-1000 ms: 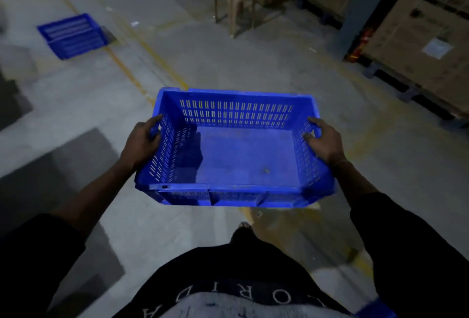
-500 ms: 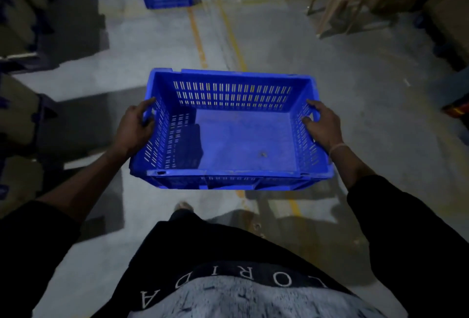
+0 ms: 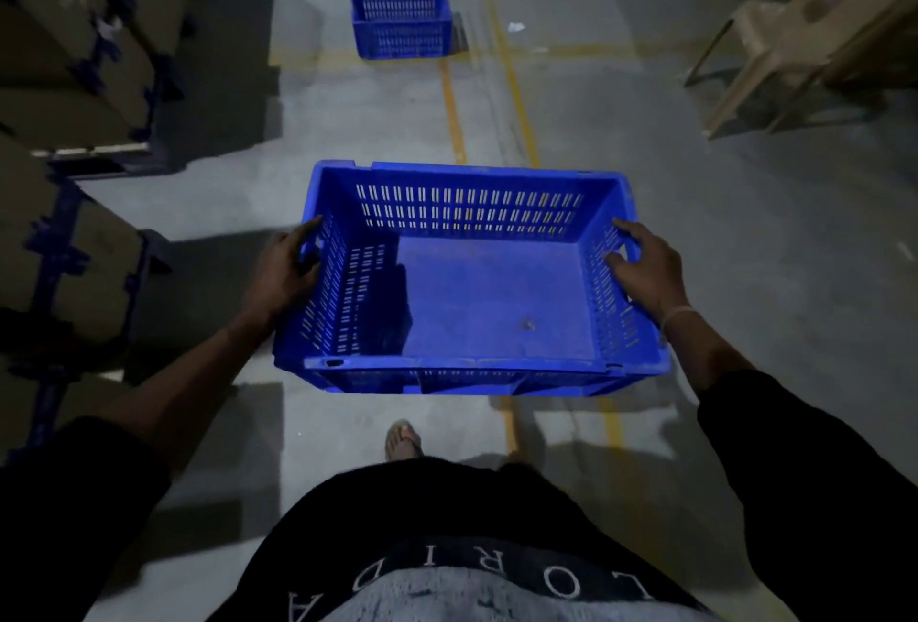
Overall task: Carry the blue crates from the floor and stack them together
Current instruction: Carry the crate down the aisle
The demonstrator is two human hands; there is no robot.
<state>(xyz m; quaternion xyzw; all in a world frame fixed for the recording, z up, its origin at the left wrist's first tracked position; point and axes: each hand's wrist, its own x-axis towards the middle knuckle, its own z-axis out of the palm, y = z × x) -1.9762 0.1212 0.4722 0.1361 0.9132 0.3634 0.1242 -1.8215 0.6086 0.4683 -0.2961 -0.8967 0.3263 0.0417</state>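
I hold an empty blue slotted crate (image 3: pixel 492 293) level in front of my waist, above the floor. My left hand (image 3: pixel 285 273) grips its left end wall and my right hand (image 3: pixel 646 268) grips its right end wall, fingers through the handle slots. A second blue crate (image 3: pixel 400 20) stands on the concrete floor straight ahead, a few steps away, beside a yellow floor line. A small speck lies on the held crate's bottom.
Stacked cardboard boxes on blue pallets (image 3: pixel 74 124) line the left side. A beige plastic chair (image 3: pixel 775 50) stands at the right, with more boxes behind it. Yellow lines (image 3: pixel 452 109) run along the grey floor aisle. My foot (image 3: pixel 403 440) shows below the crate.
The view has swung left: the far crate has shifted from upper left to straight ahead and appears nearer. Both hands keep the same hold on the carried crate.
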